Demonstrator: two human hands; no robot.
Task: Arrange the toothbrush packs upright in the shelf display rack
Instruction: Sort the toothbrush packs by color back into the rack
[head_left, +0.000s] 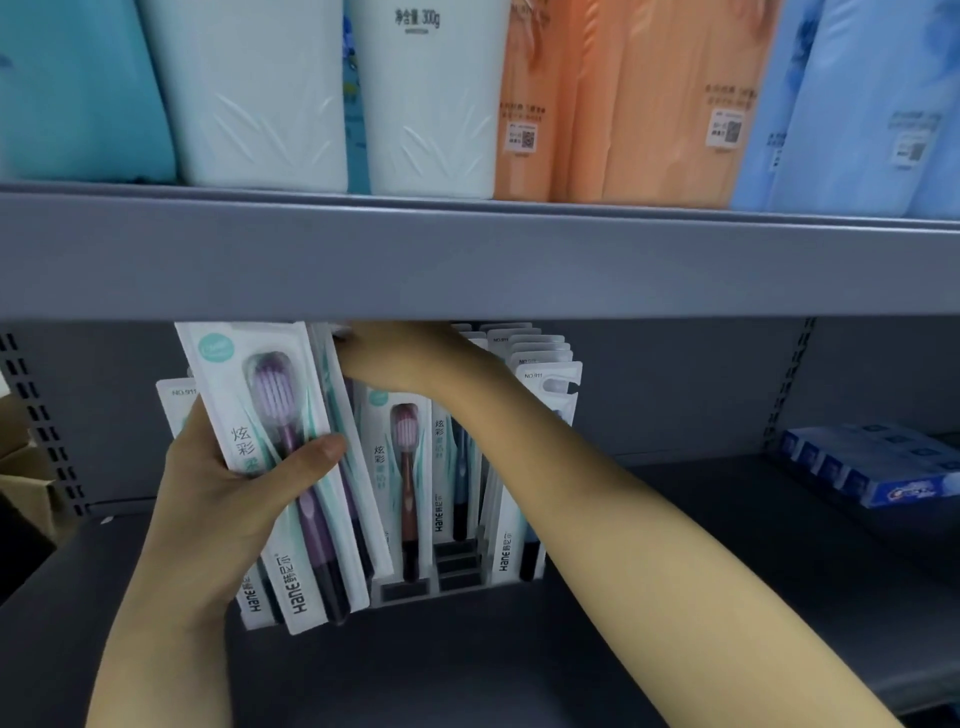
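The left hand grips a small stack of toothbrush packs, thumb pressed across the front of the top one, fingers behind. The front pack shows a purple brush and leans to the left, its lower end hanging just in front of the rack's left edge. The right hand reaches in from the right, across the display rack, up to the tops of the packs just under the upper shelf edge. Its fingers are hidden by the pack tops and the shelf lip, so I cannot tell whether they pinch a pack or only touch it.

Behind the forearm, the rack sits on the dark lower shelf and holds more packs upright in rows: one with a reddish-brown brush in the middle, and a fanned row of white card tops on the right. Some of the front slots in the middle show only dark dividers.

Farther right on the same shelf lies a blue boxed toothpaste pile. A cardboard box shows at the far left. On the shelf above stand white tubs, orange packs and blue packs.
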